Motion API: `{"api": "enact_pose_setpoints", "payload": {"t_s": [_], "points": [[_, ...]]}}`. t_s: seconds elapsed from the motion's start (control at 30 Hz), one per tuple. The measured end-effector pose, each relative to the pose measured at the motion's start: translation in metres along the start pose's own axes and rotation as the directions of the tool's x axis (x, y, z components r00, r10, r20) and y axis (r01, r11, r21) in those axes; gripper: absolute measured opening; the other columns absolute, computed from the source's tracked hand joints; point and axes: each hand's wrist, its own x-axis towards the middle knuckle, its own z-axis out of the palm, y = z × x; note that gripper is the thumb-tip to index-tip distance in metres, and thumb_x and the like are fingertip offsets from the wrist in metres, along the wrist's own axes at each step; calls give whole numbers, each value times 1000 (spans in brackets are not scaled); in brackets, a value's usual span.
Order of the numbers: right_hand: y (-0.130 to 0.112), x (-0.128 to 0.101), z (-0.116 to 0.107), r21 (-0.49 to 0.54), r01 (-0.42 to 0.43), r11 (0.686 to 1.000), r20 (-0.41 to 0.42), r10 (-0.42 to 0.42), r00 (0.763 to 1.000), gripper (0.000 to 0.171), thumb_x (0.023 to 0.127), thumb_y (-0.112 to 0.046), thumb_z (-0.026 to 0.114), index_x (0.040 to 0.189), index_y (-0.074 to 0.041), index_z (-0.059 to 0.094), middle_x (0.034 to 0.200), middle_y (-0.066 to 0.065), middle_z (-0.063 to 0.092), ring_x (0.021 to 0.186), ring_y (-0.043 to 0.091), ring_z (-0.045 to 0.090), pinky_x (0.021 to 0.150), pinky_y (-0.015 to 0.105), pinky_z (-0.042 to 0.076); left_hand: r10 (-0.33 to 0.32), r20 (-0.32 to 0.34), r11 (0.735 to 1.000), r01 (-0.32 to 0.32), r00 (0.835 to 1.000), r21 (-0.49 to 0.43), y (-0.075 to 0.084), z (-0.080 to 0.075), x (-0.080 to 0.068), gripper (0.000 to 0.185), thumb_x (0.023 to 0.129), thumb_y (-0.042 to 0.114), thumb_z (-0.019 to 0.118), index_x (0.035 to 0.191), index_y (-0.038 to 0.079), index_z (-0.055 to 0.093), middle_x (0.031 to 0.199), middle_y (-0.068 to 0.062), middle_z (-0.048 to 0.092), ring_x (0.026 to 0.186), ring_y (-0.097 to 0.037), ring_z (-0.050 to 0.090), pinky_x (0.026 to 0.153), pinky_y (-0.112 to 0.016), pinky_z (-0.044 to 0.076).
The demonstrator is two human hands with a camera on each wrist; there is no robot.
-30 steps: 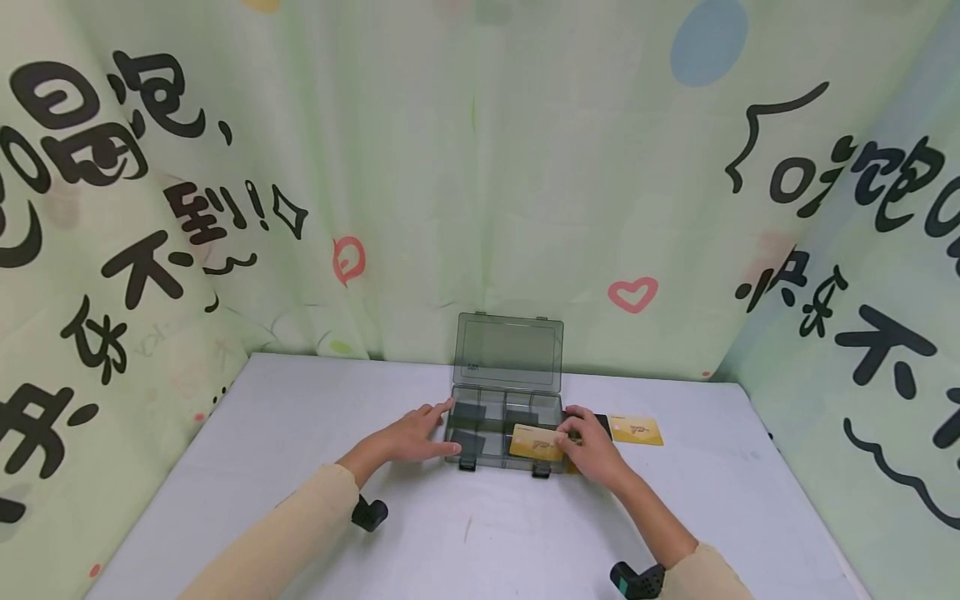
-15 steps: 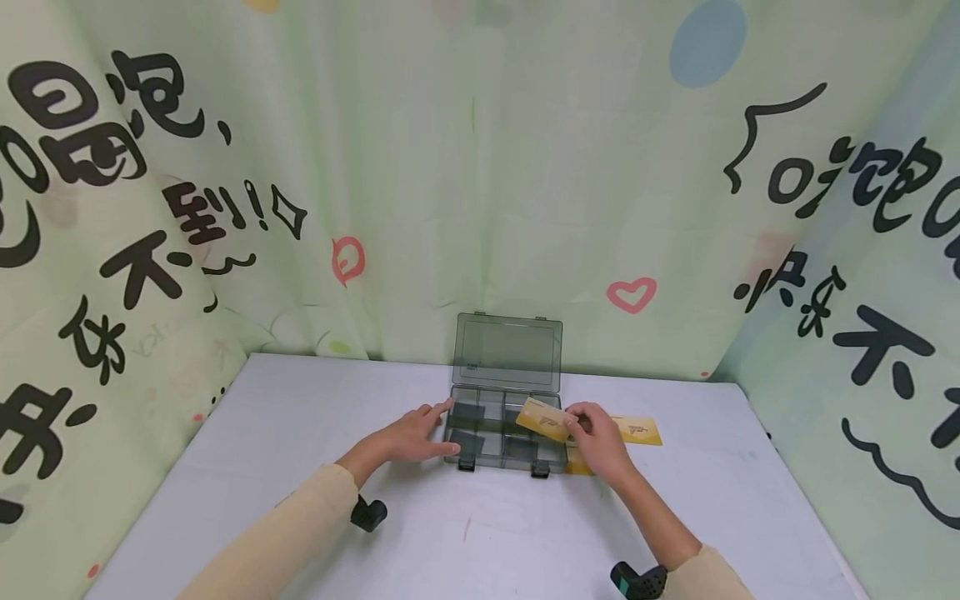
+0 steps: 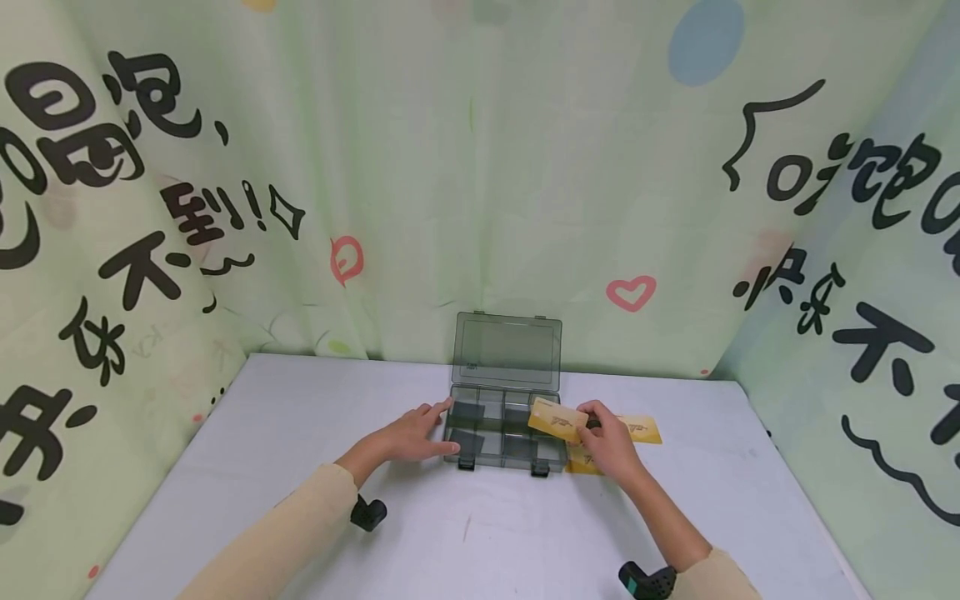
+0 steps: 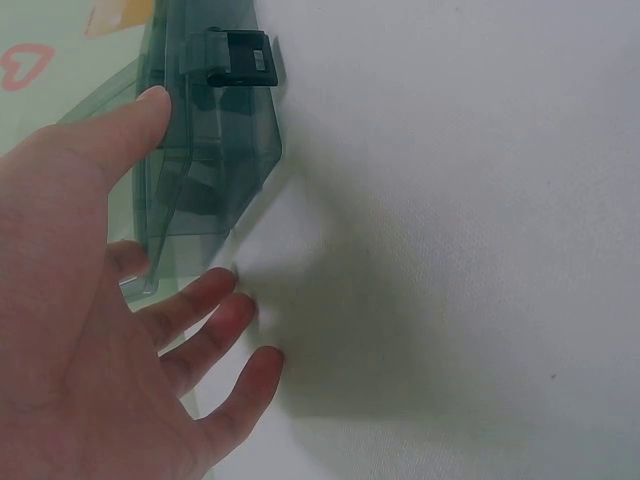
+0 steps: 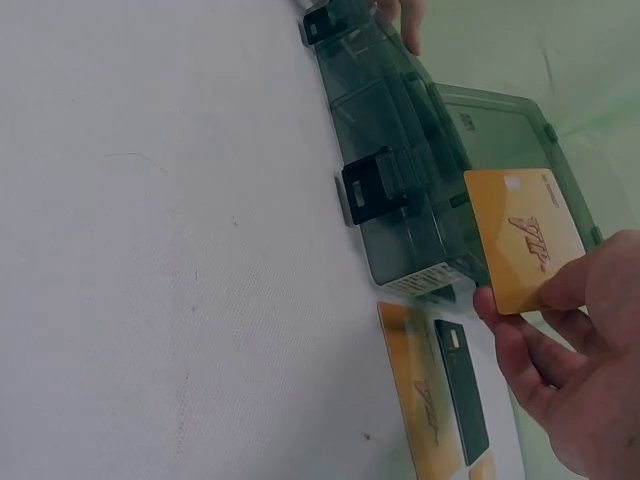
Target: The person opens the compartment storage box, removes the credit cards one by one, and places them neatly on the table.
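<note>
A translucent grey compartment box (image 3: 498, 461) stands with its lid (image 3: 507, 354) raised at the back; dark squares show in its compartments. My left hand (image 3: 408, 435) rests at the box's left side, thumb near the front corner and fingers spread; in the left wrist view that hand (image 4: 70, 270) holds nothing. My right hand (image 3: 613, 450) pinches a yellow VIP card (image 3: 557, 419) between thumb and fingers, tilted over the box's right end. In the right wrist view the card (image 5: 520, 235) shows its printed face in front of the box.
Right of the box lie a yellow card (image 3: 647, 429) and another yellow card (image 3: 583, 461) by its front corner. A dark flat rectangle (image 5: 462, 390) lies beside a card (image 5: 405, 360) on the white table (image 3: 465, 550). A printed curtain (image 3: 420, 208) surrounds the table.
My right hand has lifted the yellow card up from the box's front right compartment and shifted it to the right. The left hand has stayed in place.
</note>
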Motion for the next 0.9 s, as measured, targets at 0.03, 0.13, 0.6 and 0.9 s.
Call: {"api": "enact_pose_setpoints", "payload": {"t_s": [0.03, 0.13, 0.6, 0.9], "points": [[1, 0, 0, -1, 7, 1000, -1, -7, 1000, 19, 98, -6, 52, 117, -4, 53, 118, 20, 60, 102, 31, 64, 79, 34, 57, 1, 3, 1000, -1, 1000, -2, 0, 0, 0, 83, 91, 51, 60, 155, 18, 21, 140, -11, 49, 135, -36, 41, 109, -56, 35], [3, -2, -1, -13, 15, 1000, -15, -16, 1000, 21, 97, -4, 53, 118, -4, 55, 114, 19, 61, 101, 29, 64, 78, 31, 56, 7, 7, 1000, -7, 1000, -4, -1, 1, -1, 83, 90, 51, 60, 155, 17, 21, 140, -11, 49, 136, -37, 40, 108, -56, 35], [9, -8, -13, -58, -4, 998, -96, -2, 995, 23, 96, -4, 55, 119, -7, 55, 102, 12, 57, 93, 23, 58, 78, 29, 50, 2, 8, 1000, -2, 1000, 0, 0, -1, -1, 83, 90, 53, 60, 155, 18, 22, 139, -11, 49, 135, -36, 41, 108, -55, 36], [19, -11, -22, -68, -8, 998, -126, 0, 992, 23, 95, -2, 56, 118, -6, 55, 104, 16, 58, 92, 27, 63, 78, 30, 52, -4, 9, 1000, 4, 1000, -4, 2, -2, -1, 82, 91, 51, 60, 155, 18, 21, 140, -11, 49, 136, -36, 41, 109, -56, 35]]}}
